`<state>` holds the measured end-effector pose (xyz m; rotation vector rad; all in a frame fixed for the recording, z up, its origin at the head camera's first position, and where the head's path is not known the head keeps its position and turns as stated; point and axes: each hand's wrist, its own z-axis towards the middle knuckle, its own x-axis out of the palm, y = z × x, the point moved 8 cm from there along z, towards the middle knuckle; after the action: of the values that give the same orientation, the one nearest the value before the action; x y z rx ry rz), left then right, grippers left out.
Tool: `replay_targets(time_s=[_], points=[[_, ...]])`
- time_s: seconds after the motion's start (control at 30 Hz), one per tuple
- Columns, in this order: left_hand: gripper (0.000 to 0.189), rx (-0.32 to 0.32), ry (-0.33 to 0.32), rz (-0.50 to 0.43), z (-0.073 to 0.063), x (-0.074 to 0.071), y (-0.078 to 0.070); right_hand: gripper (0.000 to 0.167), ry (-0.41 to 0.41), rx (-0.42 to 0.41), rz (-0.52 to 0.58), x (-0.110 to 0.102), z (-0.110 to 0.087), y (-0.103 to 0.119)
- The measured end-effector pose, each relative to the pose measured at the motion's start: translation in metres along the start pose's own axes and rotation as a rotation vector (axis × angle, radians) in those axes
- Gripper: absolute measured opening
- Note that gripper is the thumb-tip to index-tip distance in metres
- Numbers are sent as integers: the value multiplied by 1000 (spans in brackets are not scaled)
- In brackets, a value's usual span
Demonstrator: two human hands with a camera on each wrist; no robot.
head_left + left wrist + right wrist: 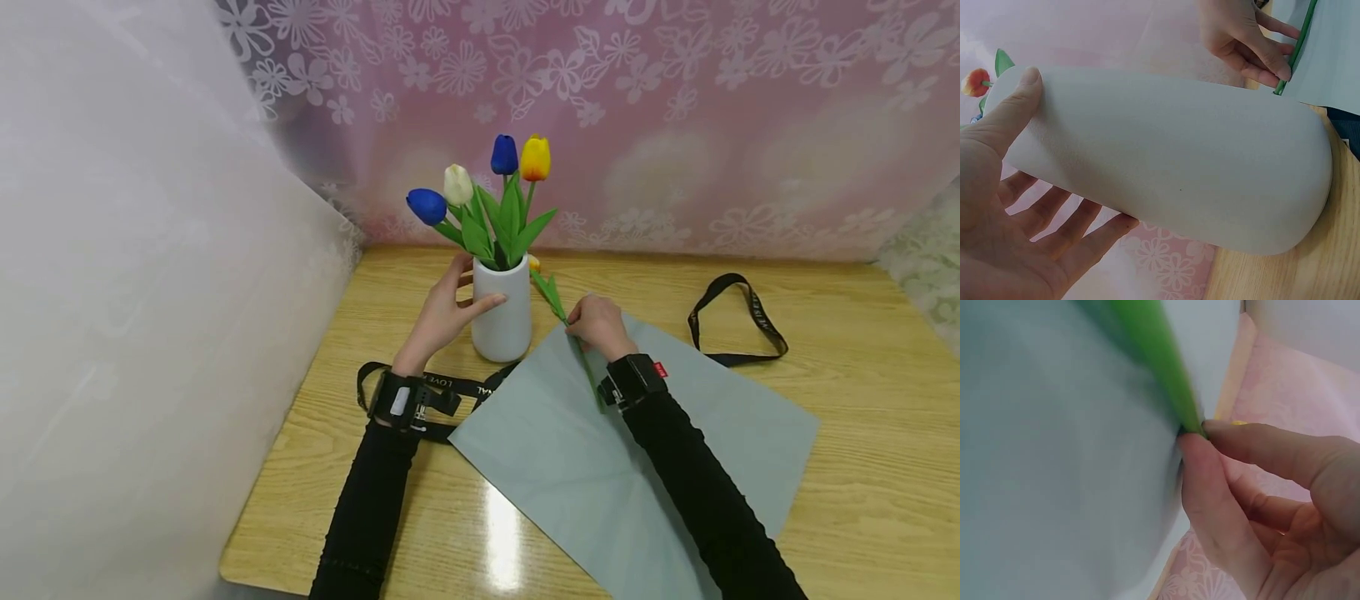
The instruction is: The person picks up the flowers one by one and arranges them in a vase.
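A white vase [501,312] stands upright on the table, holding a blue tulip [426,206], a white tulip [457,185], another blue tulip [504,156] and a yellow tulip [536,158]. My left hand [438,312] holds the vase from its left side near the rim, thumb across the front and fingers behind. Thumb and fingertips of my right hand [598,323] pinch the green stem of a loose tulip [552,296]. Its yellow bloom is mostly hidden behind the vase. The stem's lower end runs over a grey-blue sheet [720,433].
A black ribbon [761,321] with pale lettering lies looped at the right of the wooden table [300,508]. More black ribbon [461,385] lies in front of the vase, by my left wrist. A pink floral cloth [675,167] hangs behind; a white sheet [135,292] borders the left.
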<state>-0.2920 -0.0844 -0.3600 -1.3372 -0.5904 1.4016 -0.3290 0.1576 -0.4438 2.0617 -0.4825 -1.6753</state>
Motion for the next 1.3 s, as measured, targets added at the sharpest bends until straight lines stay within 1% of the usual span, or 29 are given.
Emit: replay_targets(time_s=[0.2, 0.37, 0.5, 0.63, 0.83, 0.97, 1.17, 1.3], points=[[77, 2, 0, 1, 0, 1, 1, 20, -1, 11, 59, -4, -6, -3], [77, 4, -6, 7, 0, 0, 2, 21, -3, 26, 111, -10, -13, -1], [77, 5, -3, -2, 0, 1, 3, 22, -8, 22, 201, -13, -20, 2], [77, -1, -2, -19, 0, 1, 3, 23, -34, -5, 285, -21, -26, 7], [76, -20, -4, -33, 1, 1, 5, 27, -114, -69, 358, -39, -35, 20], [76, -29, -8, -18, 0, 0, 5, 29, -169, -81, 381, -48, -40, 26], [75, -24, -11, 5, 0, 1, 5, 30, -269, -104, 418, -61, -47, 33], [76, -19, -13, 18, 1, 1, 4, 30, -351, -151, 471, -71, -53, 38]])
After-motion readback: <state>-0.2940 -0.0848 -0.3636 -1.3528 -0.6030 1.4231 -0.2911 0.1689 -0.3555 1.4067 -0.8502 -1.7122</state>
